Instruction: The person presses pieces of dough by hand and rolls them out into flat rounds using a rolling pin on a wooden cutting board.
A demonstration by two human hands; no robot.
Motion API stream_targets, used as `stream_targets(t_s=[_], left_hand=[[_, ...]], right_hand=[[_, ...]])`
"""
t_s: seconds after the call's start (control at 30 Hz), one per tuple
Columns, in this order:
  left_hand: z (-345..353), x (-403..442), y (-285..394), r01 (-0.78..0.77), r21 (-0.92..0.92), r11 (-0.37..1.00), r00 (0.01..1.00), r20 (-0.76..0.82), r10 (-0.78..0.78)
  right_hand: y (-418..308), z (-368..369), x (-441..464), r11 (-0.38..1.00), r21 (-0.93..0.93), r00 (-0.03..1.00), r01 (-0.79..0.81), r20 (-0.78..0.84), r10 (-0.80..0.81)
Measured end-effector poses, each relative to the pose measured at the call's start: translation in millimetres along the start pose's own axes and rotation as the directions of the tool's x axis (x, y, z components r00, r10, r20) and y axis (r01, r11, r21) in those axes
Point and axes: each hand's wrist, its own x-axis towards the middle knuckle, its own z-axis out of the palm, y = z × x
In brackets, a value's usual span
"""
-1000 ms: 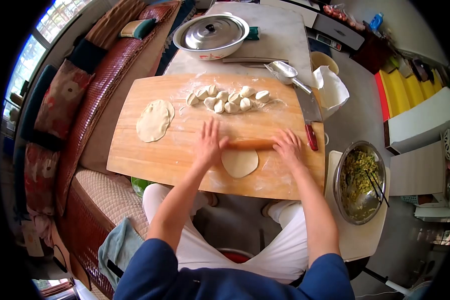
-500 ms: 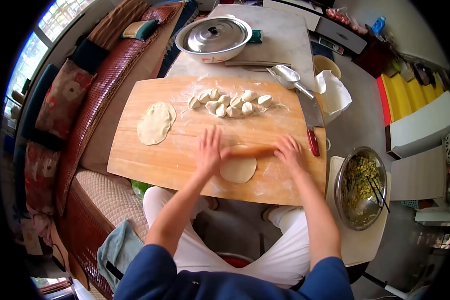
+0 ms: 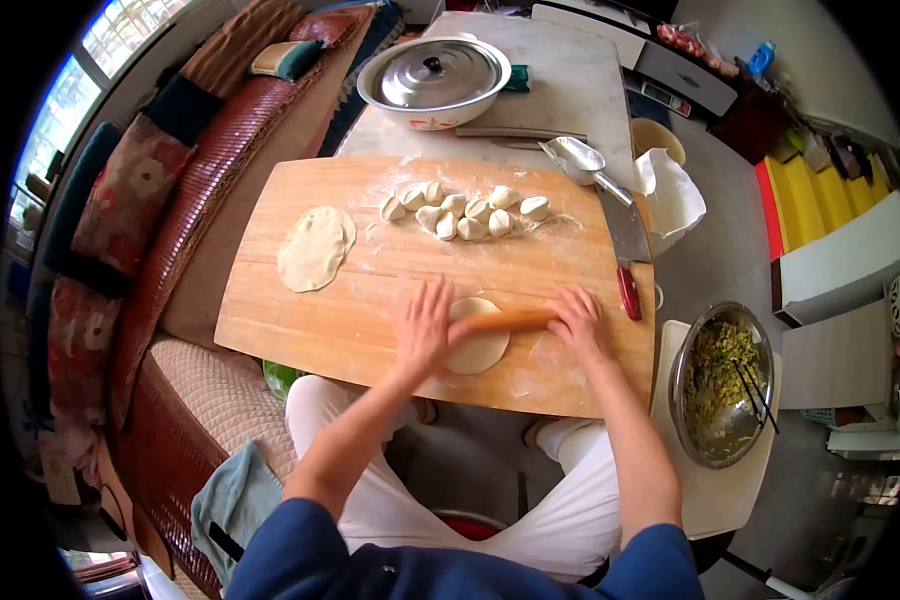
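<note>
A wooden rolling pin [image 3: 510,320] lies across a round, flat dough wrapper [image 3: 477,355] near the front of the wooden board. The pin's left end is held under the palm of my left hand [image 3: 426,328], whose fingers reach forward over it. My right hand [image 3: 578,322] holds the other end, fingers bent over the wood. Farther back sit several floured dough pieces [image 3: 472,228] in a loose cluster. Two or more rolled wrappers [image 3: 313,252] lie overlapped at the board's left.
A cleaver with a red handle [image 3: 628,293] lies along the right edge of the board [image 3: 270,320]. Behind are a metal scoop [image 3: 576,160] and a lidded basin [image 3: 432,85]. To the right, a steel bowl [image 3: 682,375] holds chopped filling and chopsticks. A white bag [image 3: 672,195] stands beside the table.
Both hands and the rolling pin have moved slightly toward me over the wrapper. The dough pieces and the stacked wrappers stay where they were on the board.
</note>
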Motion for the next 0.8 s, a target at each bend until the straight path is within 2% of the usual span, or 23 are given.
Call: stream_targets(t_s=[0.03, 0.07, 0.13, 0.2, 0.33, 0.4, 0.47, 0.53, 0.63, 0.7, 0.8], left_hand=[[-1, -29, 6, -0.076, 0.034, 0.997, 0.994, 0.077, 0.074], [-21, -55, 21, -0.124, -0.052, 0.991, 0.987, 0.092, 0.128], [-19, -65, 15, -0.085, -0.021, 0.996, 0.988, 0.128, 0.087], [-12, -33, -8, 0.039, 0.001, 0.999, 0.999, 0.001, -0.039], [1, 46, -46, 0.256, 0.005, 0.967, 0.949, -0.19, -0.251], [-3, 37, -35, 0.186, -0.009, 0.982, 0.972, -0.142, -0.186], [-10, 4, -12, 0.083, -0.015, 0.996, 0.993, -0.084, -0.084], [-25, -47, 9, -0.066, -0.029, 0.997, 0.997, 0.048, 0.068], [-17, -48, -7, 0.057, -0.016, 0.998, 0.998, 0.01, -0.057], [-9, -8, -34, 0.197, -0.029, 0.98, 0.973, -0.119, -0.199], [-7, 57, -53, 0.411, -0.036, 0.911, 0.886, -0.22, -0.409]], right_hand=[[-8, -13, -16, 1.0, -0.017, 0.999, 0.002, 0.051, -0.001], [-12, -19, -21, 1.0, -0.024, 0.998, 0.02, 0.057, -0.018], [-36, -30, -19, 0.998, -0.033, 0.996, 0.057, 0.064, -0.054], [-47, -32, 15, 0.997, -0.052, 0.992, 0.06, 0.118, -0.053], [-30, -3, 56, 0.998, -0.064, 0.994, -0.019, 0.102, 0.025], [-21, -4, 48, 0.996, -0.024, 0.993, -0.089, 0.08, 0.091], [-12, -1, 15, 0.999, -0.024, 0.995, -0.046, 0.087, 0.048], [-23, -20, -13, 1.0, -0.004, 0.989, 0.021, 0.143, -0.02], [-40, -26, 5, 0.997, -0.009, 0.989, 0.077, 0.124, -0.075], [-45, -18, 44, 0.994, -0.031, 0.988, 0.102, 0.115, -0.098], [-24, 16, 79, 0.998, -0.068, 0.997, 0.015, 0.075, -0.01]])
